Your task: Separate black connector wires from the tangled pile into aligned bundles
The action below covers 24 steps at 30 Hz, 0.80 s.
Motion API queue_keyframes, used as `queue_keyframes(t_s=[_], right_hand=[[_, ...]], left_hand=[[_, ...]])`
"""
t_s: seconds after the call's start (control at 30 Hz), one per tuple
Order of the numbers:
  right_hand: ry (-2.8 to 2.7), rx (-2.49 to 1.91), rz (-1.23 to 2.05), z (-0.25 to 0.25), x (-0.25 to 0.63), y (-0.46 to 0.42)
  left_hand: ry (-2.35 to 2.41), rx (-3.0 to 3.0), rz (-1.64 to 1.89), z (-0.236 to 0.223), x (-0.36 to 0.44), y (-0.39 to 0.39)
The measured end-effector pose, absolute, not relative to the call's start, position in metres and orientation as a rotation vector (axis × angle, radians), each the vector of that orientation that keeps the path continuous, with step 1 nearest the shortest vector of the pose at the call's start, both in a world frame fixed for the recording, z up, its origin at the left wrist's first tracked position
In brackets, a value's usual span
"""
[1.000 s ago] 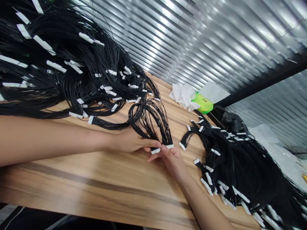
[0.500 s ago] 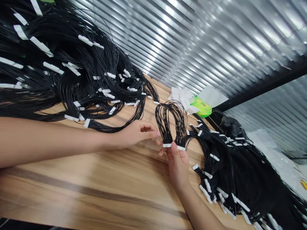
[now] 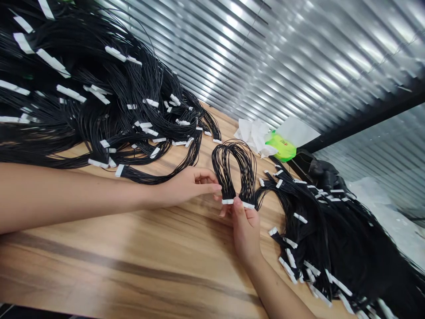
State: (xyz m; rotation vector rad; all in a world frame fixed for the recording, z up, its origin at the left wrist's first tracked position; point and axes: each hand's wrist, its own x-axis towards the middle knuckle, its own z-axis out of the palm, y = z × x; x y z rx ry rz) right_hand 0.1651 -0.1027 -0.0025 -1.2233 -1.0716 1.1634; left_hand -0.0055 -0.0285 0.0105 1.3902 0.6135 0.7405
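Observation:
My right hand (image 3: 246, 228) is closed on a wire harness (image 3: 247, 170), a bundle of thin black wires bent into an upright loop. Its two white connectors (image 3: 227, 201) sit side by side at the bottom, with my right thumb pressed between them. My left hand (image 3: 195, 186) reaches in from the left, its fingertips at the loop's left side. Thumb and forefinger there are apart, and whether they touch the wires is hard to tell. Some fingertips behind the connectors are partly hidden.
A large heap of black wire harnesses (image 3: 126, 88) with white connectors lies on the left of the wooden table (image 3: 133, 261). Another pile (image 3: 335, 239) covers the right. White crumpled paper (image 3: 254, 135) and a bright green packet (image 3: 282, 146) lie behind, near a corrugated metal wall (image 3: 265, 57).
The harness loop has shifted slightly left and widened, turning a little in my right hand. My left hand stays nearly in place beside it. The view has moved slightly.

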Motion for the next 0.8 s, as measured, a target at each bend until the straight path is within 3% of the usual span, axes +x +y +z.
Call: queue_keyframes(t_s=[0.33, 0.6, 0.8], right_hand=[[-1.04, -1.2, 1.135, -0.002, 0.163, -0.104], [-1.082, -1.128, 1.162, -0.002, 0.163, -0.111], [-1.183, -1.016, 1.262, -0.008, 0.169, -0.132]], left_hand=[[0.634, 1.276, 0.816, 0.011, -0.006, -0.028], [0.659, 0.813, 1.042, 0.007, -0.001, -0.017], [0.708, 1.001, 1.031, 0.002, 0.0, -0.014]])
